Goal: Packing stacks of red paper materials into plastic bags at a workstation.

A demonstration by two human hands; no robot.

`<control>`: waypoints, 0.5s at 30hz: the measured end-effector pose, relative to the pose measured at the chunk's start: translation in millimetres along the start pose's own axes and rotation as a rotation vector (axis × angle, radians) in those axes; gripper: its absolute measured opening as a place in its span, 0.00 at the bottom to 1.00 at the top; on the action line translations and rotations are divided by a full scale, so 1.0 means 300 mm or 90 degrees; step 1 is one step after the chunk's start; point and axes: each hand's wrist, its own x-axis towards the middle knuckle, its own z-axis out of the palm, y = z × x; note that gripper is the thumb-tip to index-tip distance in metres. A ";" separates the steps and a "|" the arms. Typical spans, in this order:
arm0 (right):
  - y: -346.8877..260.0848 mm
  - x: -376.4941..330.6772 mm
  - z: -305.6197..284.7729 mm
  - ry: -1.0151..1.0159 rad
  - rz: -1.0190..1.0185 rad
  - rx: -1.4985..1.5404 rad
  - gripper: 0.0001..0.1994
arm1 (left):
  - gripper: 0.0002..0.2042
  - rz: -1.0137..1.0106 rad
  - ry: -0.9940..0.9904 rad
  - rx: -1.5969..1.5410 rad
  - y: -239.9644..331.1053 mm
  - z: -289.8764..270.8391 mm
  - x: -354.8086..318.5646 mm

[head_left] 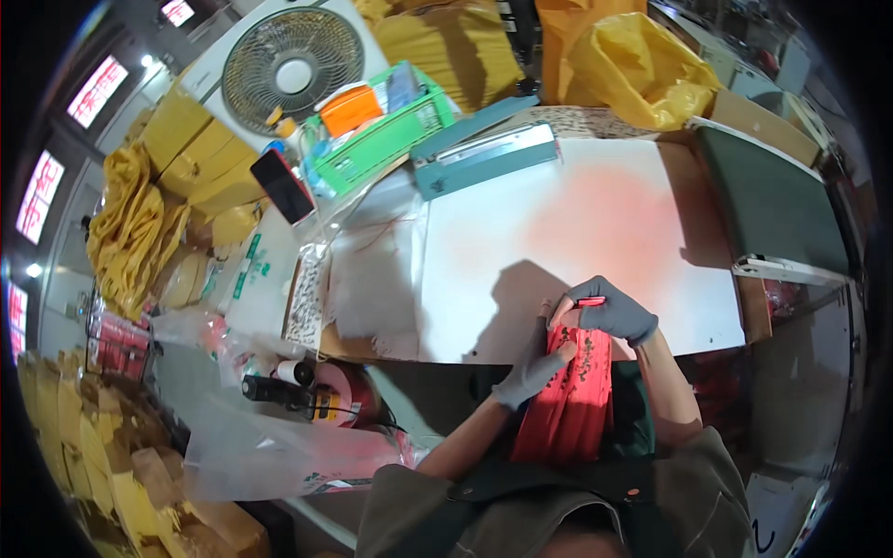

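Observation:
Both my hands wear grey gloves and hold a stack of long red paper strips (569, 402) with dark writing, upright against my lap at the near edge of the white table sheet (558, 232). My left hand (538, 361) grips the stack's left side near its top. My right hand (609, 309) pinches the top edge of a red strip, with a red fingertip cover showing. The strips hang down over my dark apron.
A teal sealing machine (484, 156) lies at the table's back, next to a green basket (381, 135), a phone (282, 184) and a fan (290, 67). Yellow bags (642, 70) sit behind. A green-topped conveyor (772, 205) stands right. Clear plastic bags (270, 446) and yellow stacks lie left.

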 end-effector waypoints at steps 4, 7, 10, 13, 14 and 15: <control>0.040 0.084 0.025 -0.012 0.013 -0.006 0.09 | 0.27 0.070 0.177 0.082 -0.018 -0.409 -0.055; 0.059 0.102 0.024 -0.026 0.013 -0.004 0.09 | 0.13 0.146 0.419 0.531 0.093 -0.904 -0.133; 0.064 0.129 0.054 -0.012 0.053 0.028 0.08 | 0.08 0.007 0.484 0.776 0.008 -1.172 -0.202; 0.074 0.142 0.056 0.001 0.037 0.002 0.08 | 0.11 -0.098 0.481 0.867 -0.010 -1.193 -0.181; 0.071 0.142 0.053 -0.001 0.054 0.011 0.08 | 0.11 -0.097 0.475 0.866 -0.006 -1.202 -0.171; 0.072 0.142 0.055 -0.006 0.072 0.020 0.08 | 0.10 -0.109 0.448 0.886 0.010 -1.209 -0.162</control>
